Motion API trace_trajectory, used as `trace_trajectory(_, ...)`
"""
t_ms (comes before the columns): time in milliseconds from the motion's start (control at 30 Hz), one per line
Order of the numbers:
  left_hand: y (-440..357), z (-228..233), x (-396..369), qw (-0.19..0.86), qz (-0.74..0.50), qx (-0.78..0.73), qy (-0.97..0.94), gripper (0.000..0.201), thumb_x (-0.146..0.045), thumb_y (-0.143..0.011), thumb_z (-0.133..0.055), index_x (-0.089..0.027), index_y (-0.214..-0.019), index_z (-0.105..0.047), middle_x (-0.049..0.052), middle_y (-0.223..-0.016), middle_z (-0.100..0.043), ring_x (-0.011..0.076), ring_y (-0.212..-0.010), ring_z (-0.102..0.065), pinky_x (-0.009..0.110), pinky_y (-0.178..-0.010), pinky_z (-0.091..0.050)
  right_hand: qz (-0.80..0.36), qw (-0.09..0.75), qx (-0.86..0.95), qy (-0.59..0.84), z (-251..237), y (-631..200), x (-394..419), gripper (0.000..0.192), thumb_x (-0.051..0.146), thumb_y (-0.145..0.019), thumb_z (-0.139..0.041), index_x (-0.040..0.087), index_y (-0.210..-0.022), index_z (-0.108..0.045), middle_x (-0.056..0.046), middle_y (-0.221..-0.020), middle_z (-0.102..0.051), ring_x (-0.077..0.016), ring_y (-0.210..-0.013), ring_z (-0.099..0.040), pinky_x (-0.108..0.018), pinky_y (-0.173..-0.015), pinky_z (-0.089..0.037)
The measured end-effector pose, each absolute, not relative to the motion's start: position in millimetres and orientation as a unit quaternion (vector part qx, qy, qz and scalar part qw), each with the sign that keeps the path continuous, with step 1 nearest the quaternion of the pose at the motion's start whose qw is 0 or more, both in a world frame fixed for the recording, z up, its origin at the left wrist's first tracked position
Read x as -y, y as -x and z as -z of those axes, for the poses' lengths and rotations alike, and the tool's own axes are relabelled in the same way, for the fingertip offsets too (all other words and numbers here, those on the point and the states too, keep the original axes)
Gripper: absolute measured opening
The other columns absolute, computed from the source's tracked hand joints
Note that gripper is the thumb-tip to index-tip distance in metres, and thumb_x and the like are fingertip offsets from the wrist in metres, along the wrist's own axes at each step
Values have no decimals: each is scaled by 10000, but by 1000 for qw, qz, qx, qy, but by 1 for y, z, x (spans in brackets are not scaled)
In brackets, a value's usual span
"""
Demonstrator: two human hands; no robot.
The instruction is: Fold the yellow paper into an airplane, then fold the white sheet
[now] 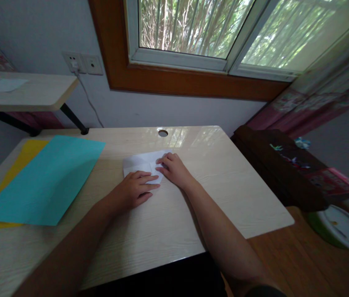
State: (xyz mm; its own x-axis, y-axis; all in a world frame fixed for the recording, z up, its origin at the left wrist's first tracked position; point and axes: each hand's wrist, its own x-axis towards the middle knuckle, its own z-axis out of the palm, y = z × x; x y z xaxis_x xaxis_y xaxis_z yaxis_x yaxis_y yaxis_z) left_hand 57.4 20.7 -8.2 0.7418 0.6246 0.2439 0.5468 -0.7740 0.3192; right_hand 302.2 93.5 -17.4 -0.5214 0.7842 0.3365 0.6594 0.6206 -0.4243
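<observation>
A small folded white paper [140, 163] lies flat on the pale wooden desk [223, 181], near its middle. My left hand [134, 189] rests palm down on the paper's near edge, fingers stretched to the right. My right hand [174, 169] presses its fingertips onto the paper's right part, next to a fold. Both hands touch the paper and nearly meet at the fingertips. The hands cover the paper's near right corner.
A turquoise sheet [47, 179] lies at the desk's left, on top of a yellow sheet [22, 159]. A cable hole [162, 133] sits at the back edge. A shelf [22, 93] stands at left, a dark cabinet [282, 169] and a green-and-white bowl-like thing [341, 229] at right.
</observation>
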Motion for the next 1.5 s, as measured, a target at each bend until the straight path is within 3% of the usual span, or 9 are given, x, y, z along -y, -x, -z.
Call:
trace_trajectory(167, -58, 9, -23, 116, -211, -337, -910, 454, -273, -979, -583, -283, -1431, -563, 72, -1430, -606, 255, -1302, -545, 473, -1102, -434, -125, 262, 852, 435, 18, -305, -96, 209, 281, -959, -644, 244, -1150, -720, -84, -1073, -620, -227, -996, -557, -366, -940, -427)
trace_trajectory(500, -43, 11, -31, 112, -264, -425, -859, 564, -134, -879, -586, -238, -1431, -529, 86, -1398, -625, 252, -1330, -548, 559, -1235, -277, -150, 291, 797, 508, 24, -318, -107, 279, 109, -931, -567, 242, -1069, -771, -65, -984, -633, -217, -947, -563, -350, -901, -429)
trace_trajectory(667, -31, 16, -41, 195, -322, -466, -801, 576, -255, -913, -605, -250, -1472, -468, 68, -1233, -715, 243, -1237, -619, 579, -1220, -293, -148, 263, 814, 496, 13, -318, -100, 196, 272, -922, -677, 245, -1102, -750, -62, -994, -620, -218, -953, -559, -352, -909, -423)
trace_trajectory(867, -31, 19, -44, 189, -338, -487, -783, 627, -430, -947, -616, -255, -1512, -408, 48, -1101, -725, 233, -1079, -663, 585, -1237, -220, -166, 233, 841, 460, 3, -317, -90, 300, 398, -839, -799, 274, -1102, -725, -59, -1048, -614, -221, -961, -552, -345, -876, -428)
trace_trajectory(1000, -33, 20, -45, 140, -307, -492, -803, 567, -469, -945, -617, -231, -1447, -502, 52, -1036, -707, 242, -1008, -653, 581, -1216, -258, -187, 229, 860, 415, 2, -312, -87, 278, 389, -807, -834, 245, -1007, -705, -45, -1021, -629, -215, -962, -565, -328, -872, -422)
trace_trajectory(1167, -35, 23, -46, 87, -273, -472, -834, 529, -449, -953, -619, -207, -1414, -531, 89, -1116, -705, 272, -1074, -627, 579, -1201, -259, -210, 211, 873, 386, 2, -302, -81, 266, 377, -798, -844, 230, -955, -687, -38, -996, -636, -206, -943, -570, -312, -843, -416)
trace_trajectory(1300, -37, 23, -46, 53, -236, -482, -842, 518, -432, -941, -644, -213, -1402, -552, 98, -1095, -680, 285, -1061, -600, 526, -1109, -371, -228, 209, 878, 366, 0, -297, -76, 261, 363, -799, -845, 221, -938, -677, -32, -964, -635, -196, -909, -566, -297, -810, -415)
trace_trajectory(1500, -37, 23, -45, 33, -219, -493, -841, 494, -431, -943, -650, -226, -1386, -577, 86, -1050, -645, 270, -993, -562, 463, -1002, -428, -240, 210, 883, 344, -7, -293, -72, 153, 355, -930, -708, 208, -931, -667, -34, -914, -623, -184, -889, -560, -293, -806, -415)
